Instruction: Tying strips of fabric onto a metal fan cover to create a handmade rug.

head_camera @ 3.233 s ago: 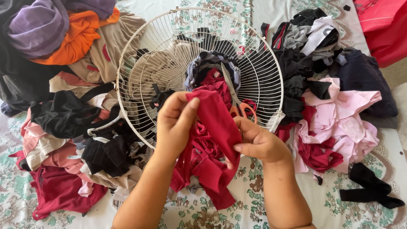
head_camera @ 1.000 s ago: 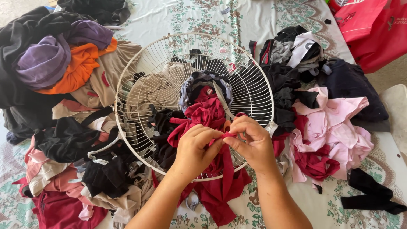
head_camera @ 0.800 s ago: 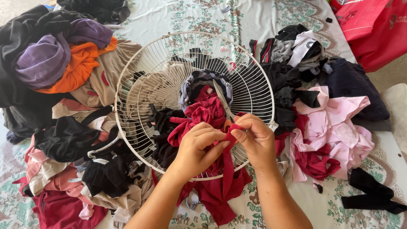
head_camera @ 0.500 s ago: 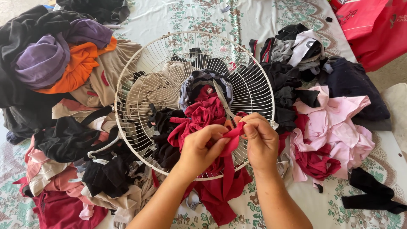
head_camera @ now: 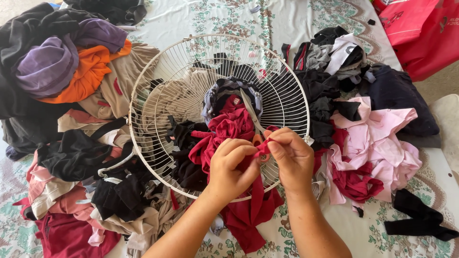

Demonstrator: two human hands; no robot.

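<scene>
- Dark red cloth strip (head_camera: 260, 186) pinched at its upper end between both hands, over the near rim of the wire fan guard (head_camera: 158, 95); rest of it hanging down past the rim onto the flowered sheet (head_camera: 287, 19).
- Left hand (head_camera: 233, 169) curled tight, thumb and fingers closed on the strip's top edge.
- Right hand (head_camera: 292, 157) closed likewise, fingertips meeting the left hand's at the same bit of cloth.
- Just behind the hands, orange-handled scissors (head_camera: 252, 117) lying inside the guard, blades pointing away, handles mostly hidden by the fingers.
- Under the scissors, a bundle of red cloth (head_camera: 229, 129), with a striped grey-blue piece (head_camera: 217, 95) behind it and black scraps (head_camera: 184, 157) to the left.
- Left of the guard, a heap of black, tan and pink scraps (head_camera: 81, 157); a maroon piece (head_camera: 67, 234) at the near left corner.
- Far left, an orange garment (head_camera: 91, 71) under a purple one (head_camera: 48, 62), among black clothes.
- Right of the guard, black scraps (head_camera: 330, 91), a pink pile (head_camera: 382, 138) and a dark navy piece (head_camera: 401, 95).
- Near right, a black strip (head_camera: 416, 220) alone on the sheet.
- Top right corner, a red bag (head_camera: 420, 33).
</scene>
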